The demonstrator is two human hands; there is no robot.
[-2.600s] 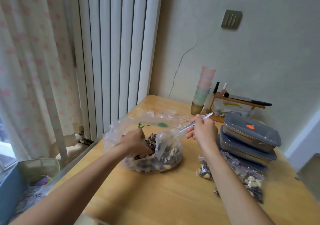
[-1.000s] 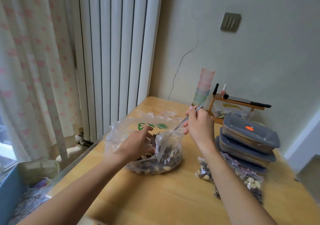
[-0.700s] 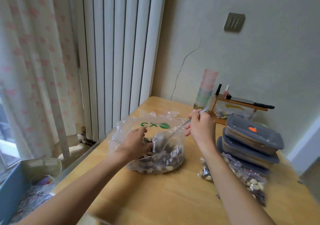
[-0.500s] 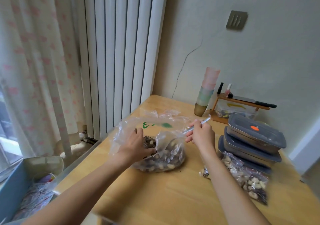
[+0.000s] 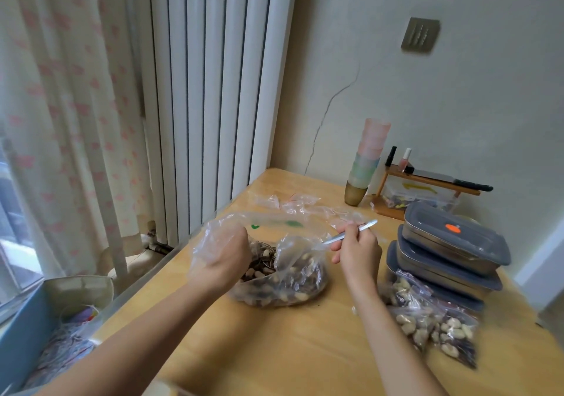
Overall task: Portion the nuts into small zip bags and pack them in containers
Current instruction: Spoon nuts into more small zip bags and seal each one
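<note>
Wooden table, set into a room corner. White ribbed radiator against the left wall; sheer curtain with pink pattern beside it. Stack of pastel cups at the table's far edge, next to a small wooden rack carrying two nail polish bottles. Grey wall plate above; crack in wall.

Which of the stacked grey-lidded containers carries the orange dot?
The top container of the stack: an orange dot sits on its lid, while the lower containers' lids show only bare grey edges.
</note>
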